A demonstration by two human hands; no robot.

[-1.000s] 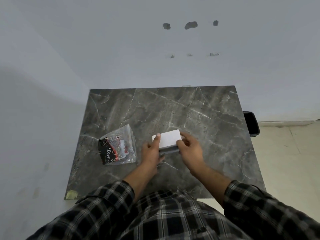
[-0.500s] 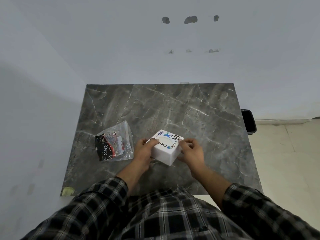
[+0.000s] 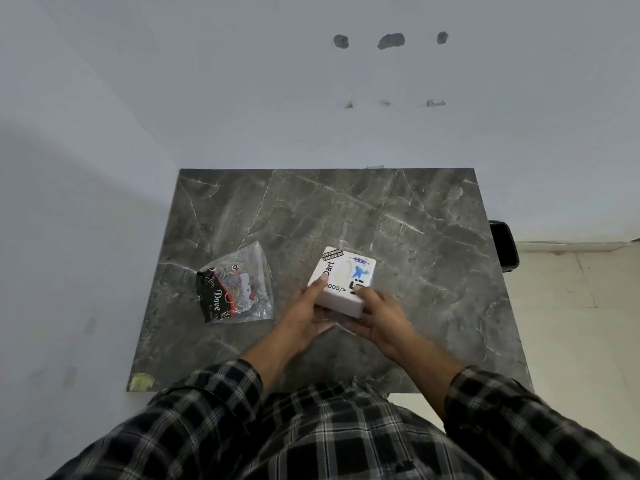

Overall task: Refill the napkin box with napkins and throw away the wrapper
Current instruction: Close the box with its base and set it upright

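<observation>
A white napkin box (image 3: 341, 280) with stickers and an oval slot on top sits near the middle of the dark marble table (image 3: 398, 220). My left hand (image 3: 304, 315) grips its left near corner, thumb on the top. At the right near corner my right hand (image 3: 377, 315) holds the box. A clear plastic wrapper (image 3: 235, 287) with black and red "Dove" print lies flat on the table, left of the box and apart from my hands. It looks empty.
A black bin (image 3: 504, 245) stands on the floor just past the table's right edge. White walls close in behind and to the left. A scrap of yellow tape (image 3: 141, 381) sticks to the table's near left corner.
The box was turned over: a second ago its plain white underside faced up, now the stickered top with the slot faces up. Both hands stayed on it. The wrapper has not moved.
</observation>
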